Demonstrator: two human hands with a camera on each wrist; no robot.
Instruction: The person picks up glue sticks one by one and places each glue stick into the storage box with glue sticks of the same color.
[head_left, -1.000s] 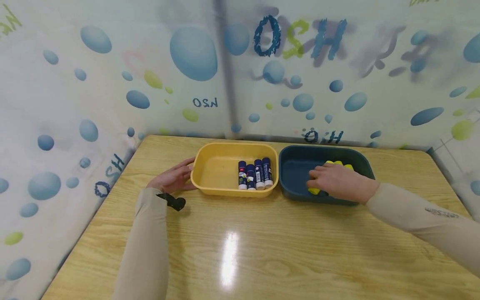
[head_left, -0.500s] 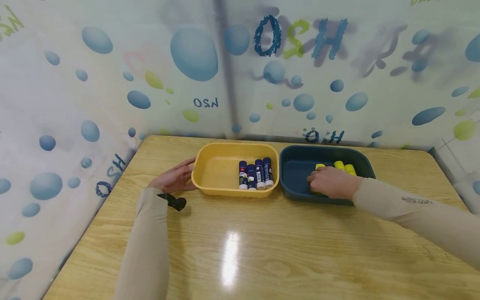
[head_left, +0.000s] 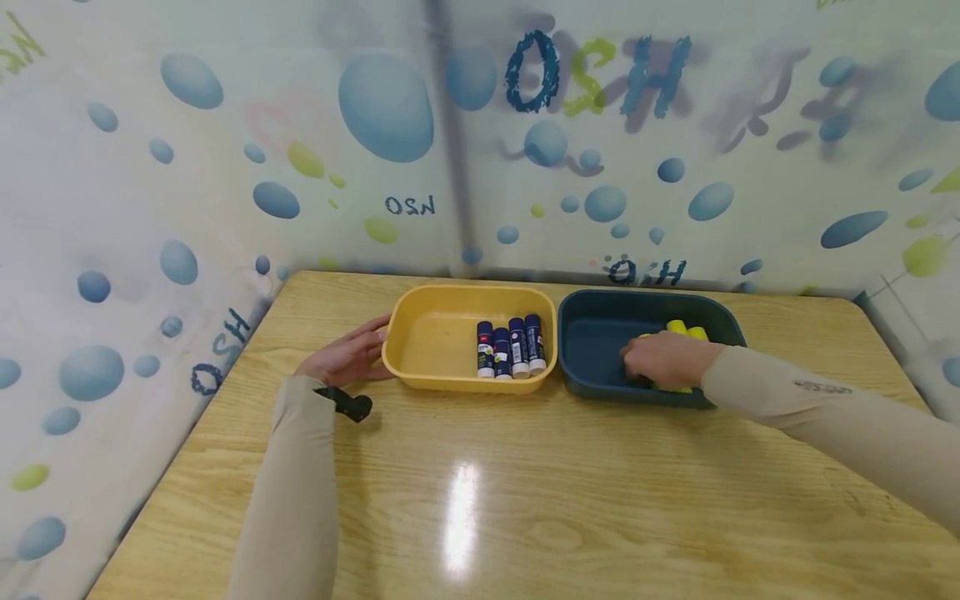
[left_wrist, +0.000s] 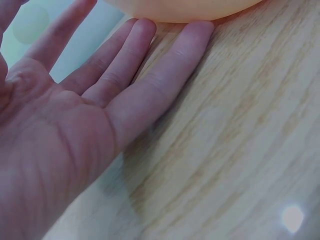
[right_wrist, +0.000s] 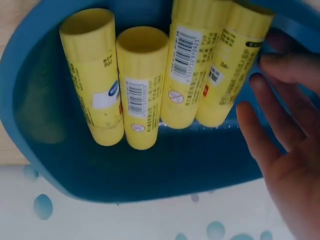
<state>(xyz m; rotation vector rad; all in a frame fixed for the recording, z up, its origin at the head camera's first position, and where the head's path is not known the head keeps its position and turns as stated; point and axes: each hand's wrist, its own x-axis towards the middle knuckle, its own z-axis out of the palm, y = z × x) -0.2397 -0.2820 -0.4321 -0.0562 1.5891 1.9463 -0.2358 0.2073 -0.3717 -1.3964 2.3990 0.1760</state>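
Observation:
My left hand (head_left: 348, 354) is at the left end of a yellow tray (head_left: 420, 384). In the left wrist view its extended fingertips (left_wrist: 197, 32) touch the tray's outer wall. My right hand (head_left: 663, 358) reaches into a dark blue tray (head_left: 592, 389). Several yellow glue sticks lie side by side in that tray, partly hidden by the hand in the head view. In the right wrist view, the relaxed fingers (right_wrist: 252, 130) are beside the endmost glue stick (right_wrist: 230, 70), not wrapped round it. Whether they touch it is hard to tell.
Several navy glue sticks (head_left: 501, 354) lie at the right end of the yellow tray. Both trays stand end to end near the back edge of a wooden table (head_left: 570, 492). A patterned cloth wall (head_left: 495, 183) rises behind and to the left.
My right hand has shifted slightly left within the blue tray, and more of the yellow glue sticks show beside it. The left hand and the yellow tray stay in place.

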